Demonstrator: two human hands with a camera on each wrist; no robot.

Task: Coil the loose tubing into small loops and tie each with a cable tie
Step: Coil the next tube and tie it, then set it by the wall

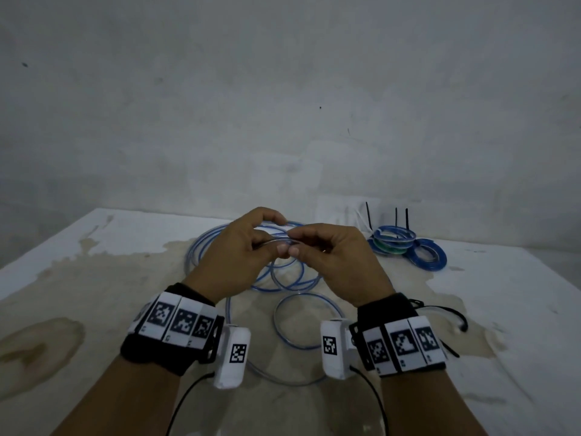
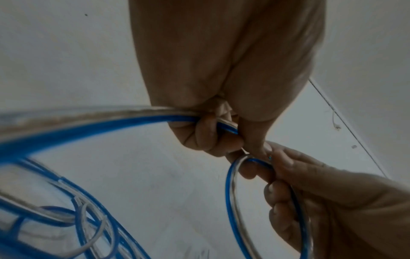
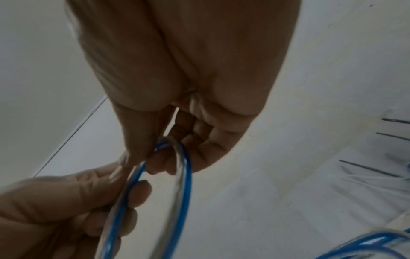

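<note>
Clear tubing with a blue stripe (image 1: 276, 319) lies in loose loops on the white table (image 1: 94, 278). Both hands meet above it. My left hand (image 1: 276, 247) grips a strand of the tubing (image 2: 111, 119) in curled fingers (image 2: 206, 136). My right hand (image 1: 295, 250) pinches the same tubing just beside it, where it bends into a small loop (image 2: 230, 184). In the right wrist view the thumb and fingers (image 3: 159, 163) close on the top of that loop (image 3: 186, 175), and the left hand (image 3: 88, 192) holds the strand beside it.
Tied coils of blue and green tubing (image 1: 393, 243) are stacked at the back right, black cable ties (image 1: 407, 218) sticking up from them. Pale loose cable ties (image 1: 361, 221) lie beside them near the wall. The table top is stained; its far edge meets the wall.
</note>
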